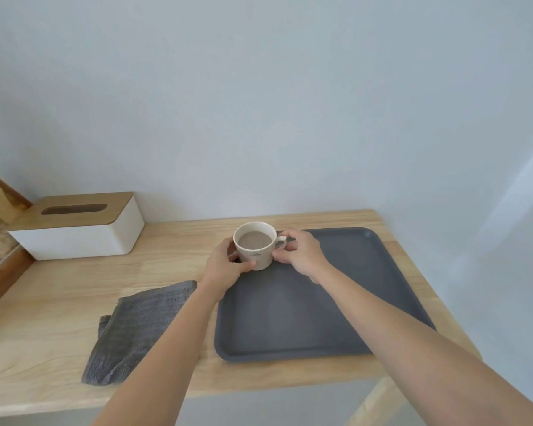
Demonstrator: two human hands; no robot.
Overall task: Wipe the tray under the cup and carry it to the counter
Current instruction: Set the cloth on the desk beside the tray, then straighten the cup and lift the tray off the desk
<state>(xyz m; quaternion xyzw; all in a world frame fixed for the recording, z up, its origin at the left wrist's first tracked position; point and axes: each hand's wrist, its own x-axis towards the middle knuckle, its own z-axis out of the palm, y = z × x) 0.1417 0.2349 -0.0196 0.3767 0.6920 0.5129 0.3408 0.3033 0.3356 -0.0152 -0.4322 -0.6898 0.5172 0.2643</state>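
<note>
A white cup (257, 252) filled with a light brown drink stands at the far left corner of a dark grey tray (293, 321) on a pale wooden table. My left hand (225, 265) wraps the cup's left side. My right hand (299, 253) pinches the cup's handle on the right. A folded grey cloth (136, 330) lies on the table just left of the tray, partly under my left forearm.
A white tissue box (80, 232) with a wooden lid sits at the back left of the table (59, 287). A plain wall rises behind the table. The table's right edge runs close beside the tray, and its front edge is near me.
</note>
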